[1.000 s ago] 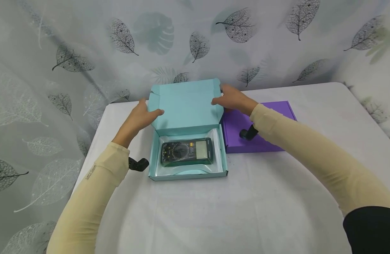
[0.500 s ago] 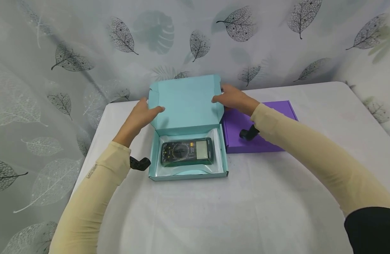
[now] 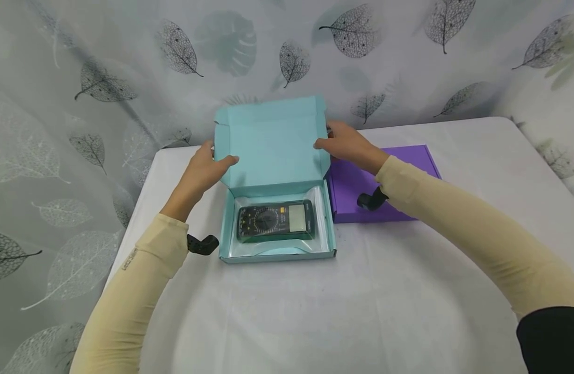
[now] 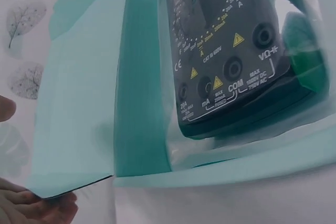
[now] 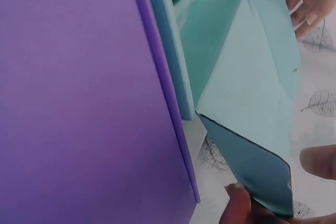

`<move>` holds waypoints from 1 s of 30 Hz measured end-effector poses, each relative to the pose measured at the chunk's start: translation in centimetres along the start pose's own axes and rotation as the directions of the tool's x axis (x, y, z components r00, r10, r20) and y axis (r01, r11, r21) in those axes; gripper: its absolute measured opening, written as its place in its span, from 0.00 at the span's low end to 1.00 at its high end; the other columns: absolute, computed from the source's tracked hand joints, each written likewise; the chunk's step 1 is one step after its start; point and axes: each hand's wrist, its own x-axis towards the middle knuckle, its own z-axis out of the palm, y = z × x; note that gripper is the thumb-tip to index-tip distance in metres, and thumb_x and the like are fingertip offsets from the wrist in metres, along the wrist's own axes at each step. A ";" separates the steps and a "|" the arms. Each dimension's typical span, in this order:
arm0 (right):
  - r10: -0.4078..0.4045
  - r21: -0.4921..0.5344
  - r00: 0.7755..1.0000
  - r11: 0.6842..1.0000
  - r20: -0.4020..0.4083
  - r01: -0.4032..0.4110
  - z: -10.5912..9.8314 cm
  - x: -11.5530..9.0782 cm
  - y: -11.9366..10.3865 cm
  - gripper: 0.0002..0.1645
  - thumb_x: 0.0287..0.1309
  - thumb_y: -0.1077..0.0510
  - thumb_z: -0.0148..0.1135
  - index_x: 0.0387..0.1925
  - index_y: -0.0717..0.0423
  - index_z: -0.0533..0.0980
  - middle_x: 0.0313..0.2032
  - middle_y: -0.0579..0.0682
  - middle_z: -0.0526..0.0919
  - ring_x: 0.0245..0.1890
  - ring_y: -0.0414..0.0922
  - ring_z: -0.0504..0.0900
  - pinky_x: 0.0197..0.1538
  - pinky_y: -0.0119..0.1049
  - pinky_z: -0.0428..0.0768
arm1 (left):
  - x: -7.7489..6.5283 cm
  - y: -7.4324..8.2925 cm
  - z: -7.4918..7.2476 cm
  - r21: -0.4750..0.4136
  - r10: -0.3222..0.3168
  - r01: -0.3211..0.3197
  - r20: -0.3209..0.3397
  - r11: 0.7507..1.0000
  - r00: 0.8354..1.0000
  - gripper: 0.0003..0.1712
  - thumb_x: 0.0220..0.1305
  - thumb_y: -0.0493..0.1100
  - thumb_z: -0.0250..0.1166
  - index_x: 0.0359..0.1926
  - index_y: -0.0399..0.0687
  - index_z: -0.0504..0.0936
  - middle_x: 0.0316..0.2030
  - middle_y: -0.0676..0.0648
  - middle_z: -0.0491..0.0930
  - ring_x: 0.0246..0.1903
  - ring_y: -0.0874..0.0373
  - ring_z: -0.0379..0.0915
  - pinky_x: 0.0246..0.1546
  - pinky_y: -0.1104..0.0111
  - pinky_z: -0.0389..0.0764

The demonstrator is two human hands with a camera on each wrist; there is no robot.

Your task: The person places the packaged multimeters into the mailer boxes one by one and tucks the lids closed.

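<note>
A light teal cardboard box [image 3: 277,255] lies with its lid [image 3: 272,140] raised and tilted back. Inside, a dark multimeter [image 3: 276,221] rests in clear plastic wrap. My left hand [image 3: 203,169] holds the lid's left side, thumb in front and fingers behind. In the left wrist view its fingers [image 4: 39,205] curl at the lid's edge, the thumb apart from the panel. On the right side, my right hand [image 3: 349,146] holds the lid's side flap [image 5: 252,161]. Its fingertips [image 5: 239,203] touch the flap, while its thumb stands off the panel in the right wrist view.
A closed purple box [image 3: 361,210] lies directly right of the teal box, under the right forearm. Both sit on a white-covered table [image 3: 287,311]. A leaf-patterned curtain [image 3: 268,47] hangs behind the table and along the left.
The lid's far edge has risen, so the lid stands more upright. Both hands stay at its sides. The multimeter and the purple box have kept their places.
</note>
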 end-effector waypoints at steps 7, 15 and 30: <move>-0.067 -0.054 0.996 0.997 -0.061 0.064 0.2 -1.0 -0.3 0.32 0.73 0.53 0.57 0.73 0.60 0.67 0.67 0.58 0.74 0.66 0.54 0.72 0.63 0.53 0.73 | -0.7 0.3 0.3 -0.042 0.018 -0.019 -0.032 0.999 0.999 0.50 0.74 0.54 0.62 0.82 0.38 0.46 0.76 0.34 0.58 0.73 0.38 0.58 0.67 0.42 0.65; -0.095 -0.076 0.991 0.993 -0.091 0.088 0.4 -1.4 -0.3 0.29 0.72 0.53 0.57 0.69 0.61 0.70 0.62 0.57 0.77 0.64 0.54 0.74 0.61 0.52 0.74 | -1.5 0.8 0.7 -0.055 0.010 -0.013 -0.062 0.998 0.998 0.50 0.73 0.53 0.62 0.81 0.37 0.44 0.75 0.32 0.59 0.72 0.38 0.60 0.66 0.42 0.66; -0.170 -0.126 0.979 0.980 -0.110 0.156 0.7 -2.9 -0.6 0.31 0.71 0.54 0.57 0.72 0.60 0.68 0.63 0.58 0.76 0.63 0.56 0.74 0.60 0.52 0.74 | -3.5 1.1 0.5 -0.083 0.052 -0.055 -0.039 0.995 0.998 0.50 0.73 0.53 0.62 0.80 0.37 0.43 0.78 0.34 0.53 0.75 0.39 0.55 0.67 0.44 0.66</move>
